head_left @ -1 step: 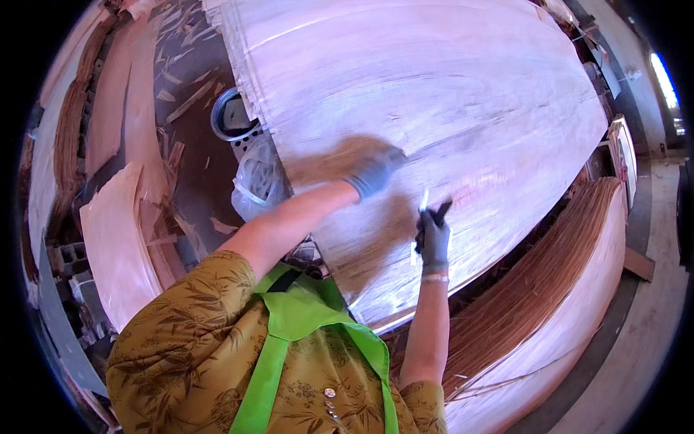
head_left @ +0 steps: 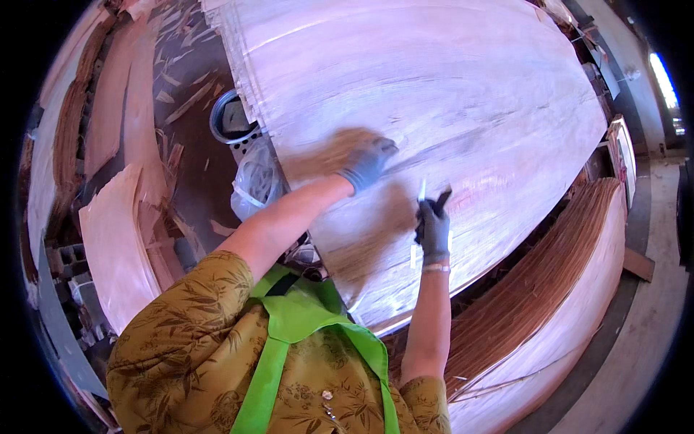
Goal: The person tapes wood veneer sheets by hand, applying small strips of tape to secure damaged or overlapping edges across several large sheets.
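A big, pale wood veneer sheet [head_left: 448, 87] lies flat in front of the person, under both hands. It has a dark streak and a ragged left edge. The left hand [head_left: 366, 165], in a grey glove, is over the sheet with its fingers bent. I cannot tell if its grip has anything in it. The right hand [head_left: 435, 235], in a grey glove with black fingers, is nearer the person. Its grip is closed around a thin white strip [head_left: 422, 189] that pokes up. To the left are a round bucket [head_left: 215, 119] and a see-through plastic bag [head_left: 254, 177]. To the right is a thick brown veneer stack [head_left: 531, 289]. The person wears a green apron [head_left: 303, 317].
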`<act>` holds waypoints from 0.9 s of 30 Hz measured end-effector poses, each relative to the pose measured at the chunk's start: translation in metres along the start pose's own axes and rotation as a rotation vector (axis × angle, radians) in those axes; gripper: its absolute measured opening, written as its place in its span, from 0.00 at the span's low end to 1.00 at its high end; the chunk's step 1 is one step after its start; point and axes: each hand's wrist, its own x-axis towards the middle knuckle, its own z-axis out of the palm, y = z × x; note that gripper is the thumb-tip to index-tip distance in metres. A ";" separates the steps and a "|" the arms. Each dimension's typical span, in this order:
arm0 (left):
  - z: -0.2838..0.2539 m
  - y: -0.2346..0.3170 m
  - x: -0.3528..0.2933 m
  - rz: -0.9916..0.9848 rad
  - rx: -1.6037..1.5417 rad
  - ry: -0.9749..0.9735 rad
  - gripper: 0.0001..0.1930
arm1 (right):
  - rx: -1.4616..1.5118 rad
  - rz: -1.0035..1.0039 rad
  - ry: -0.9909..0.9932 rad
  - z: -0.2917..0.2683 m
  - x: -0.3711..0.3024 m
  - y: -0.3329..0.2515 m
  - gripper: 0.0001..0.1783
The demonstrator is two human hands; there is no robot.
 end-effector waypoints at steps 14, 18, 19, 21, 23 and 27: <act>0.005 -0.018 0.050 0.232 0.417 -0.466 0.19 | 0.031 0.112 0.014 0.050 0.096 -0.025 0.09; 0.013 -0.021 0.053 0.210 0.370 -0.493 0.19 | 0.039 0.137 -0.034 0.070 0.061 0.006 0.08; 0.010 -0.023 0.054 0.232 0.342 -0.491 0.19 | 0.093 0.101 -0.100 0.076 0.053 0.011 0.07; 0.001 -0.033 0.053 0.253 0.302 -0.440 0.20 | -0.002 -0.005 -0.111 0.084 0.051 0.009 0.07; 0.005 -0.079 0.030 -0.095 -0.233 -0.050 0.21 | -0.223 -0.142 -0.157 0.102 0.050 -0.013 0.08; -0.080 -0.082 -0.009 -0.325 -0.096 0.081 0.24 | -0.247 -0.072 -0.293 0.130 0.072 -0.049 0.10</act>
